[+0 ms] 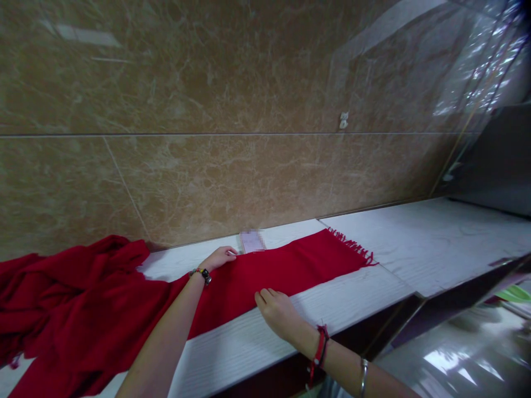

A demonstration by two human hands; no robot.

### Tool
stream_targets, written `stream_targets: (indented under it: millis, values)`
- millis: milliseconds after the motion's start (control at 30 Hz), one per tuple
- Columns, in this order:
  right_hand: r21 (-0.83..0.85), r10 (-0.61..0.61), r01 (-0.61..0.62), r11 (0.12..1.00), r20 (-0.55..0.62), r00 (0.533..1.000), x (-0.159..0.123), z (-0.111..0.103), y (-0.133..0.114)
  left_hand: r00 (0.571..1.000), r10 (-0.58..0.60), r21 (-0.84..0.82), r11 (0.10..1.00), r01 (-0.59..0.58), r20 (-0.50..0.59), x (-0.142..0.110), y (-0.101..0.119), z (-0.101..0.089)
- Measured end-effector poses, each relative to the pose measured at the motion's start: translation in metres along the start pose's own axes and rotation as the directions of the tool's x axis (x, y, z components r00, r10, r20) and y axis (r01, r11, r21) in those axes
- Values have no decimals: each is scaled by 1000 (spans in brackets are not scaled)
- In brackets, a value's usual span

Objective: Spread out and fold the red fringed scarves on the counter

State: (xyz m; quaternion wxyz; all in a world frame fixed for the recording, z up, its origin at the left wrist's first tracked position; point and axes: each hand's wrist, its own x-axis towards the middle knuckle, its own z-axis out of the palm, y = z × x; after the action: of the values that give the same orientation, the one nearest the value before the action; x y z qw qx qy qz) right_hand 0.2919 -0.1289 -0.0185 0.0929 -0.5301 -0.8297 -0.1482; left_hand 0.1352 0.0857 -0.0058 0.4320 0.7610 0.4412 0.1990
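A long red scarf (290,265) with a fringed end (352,246) lies stretched along a white wood-grain counter (415,243). The rest of the red cloth is bunched in a heap (62,298) at the left. My left hand (218,257) rests on the scarf's far edge, fingers closed on the fabric near a small pale card (252,241). Pressing the scarf's near edge is my right hand (277,312), its fingers curled over the cloth. The left wrist wears a beaded bracelet, the right wrist red cords and a metal bangle.
A brown marble wall (232,138) rises directly behind the counter, with a small white fitting (343,120) on it. The counter's front edge (398,318) drops to a glossy floor (456,354) at the lower right. A dark panel (498,160) stands at the far right.
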Motion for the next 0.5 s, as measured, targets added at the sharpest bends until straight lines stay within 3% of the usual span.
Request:
stream_targets:
  millis: [233,367,500]
  values:
    - [84,123,-113,990,-135,983,-1,-17,20,999,27,-177,984,-30,-23,0,36,-7]
    - [203,220,-173,964,-241,945,-4,-37,43,997,73,-245,966,-78,-27,13,76,-3]
    - [317,311,-199,927,-358,880,-12,-63,81,994,110,-273,956,-109,-10,37,127,11]
